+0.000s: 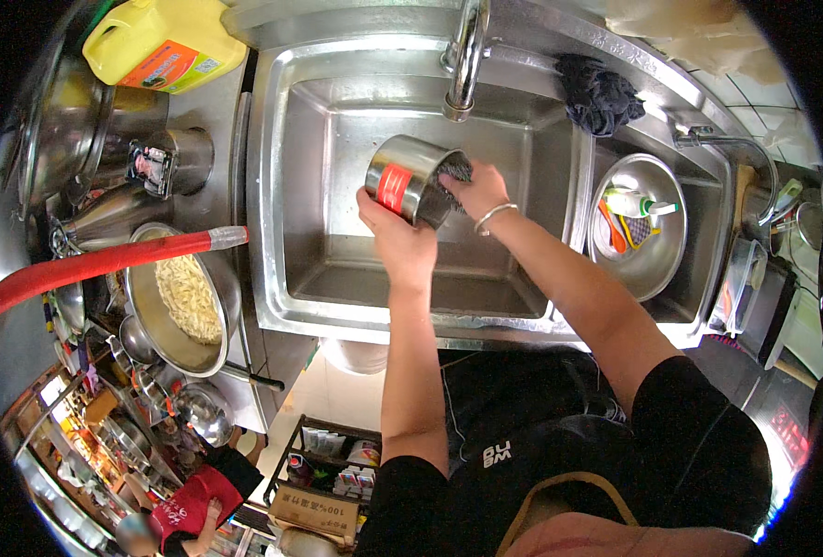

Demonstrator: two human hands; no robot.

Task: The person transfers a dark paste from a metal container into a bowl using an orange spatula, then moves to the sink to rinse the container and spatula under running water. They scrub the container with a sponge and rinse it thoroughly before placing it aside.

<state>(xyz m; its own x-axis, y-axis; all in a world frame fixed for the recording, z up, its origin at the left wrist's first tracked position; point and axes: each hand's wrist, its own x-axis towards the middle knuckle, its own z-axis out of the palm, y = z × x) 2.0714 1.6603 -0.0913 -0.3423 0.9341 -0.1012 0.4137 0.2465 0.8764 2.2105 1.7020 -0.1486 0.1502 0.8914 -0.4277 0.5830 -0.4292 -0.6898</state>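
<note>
Over the large stainless steel sink basin (356,278), my left hand (397,237) grips a steel pot (411,157) by its side, just below a red label (393,188). The pot is tilted, its mouth turned to the right. My right hand (477,191) holds a dark scrubbing pad (457,170) at the pot's rim, partly inside the mouth. How far the pad reaches inside is hidden by the pot wall. A chrome faucet (461,83) hangs above and behind the pot, with no water seen running.
In the right basin a steel bowl (669,271) holds a spray bottle (627,202) and an orange-handled utensil (613,226). A dark cloth (599,97) lies on the sink divider. At left are a red hose (119,257), a bowl of pale strips (187,292) and a yellow jug (168,42). A person (196,501) stands behind.
</note>
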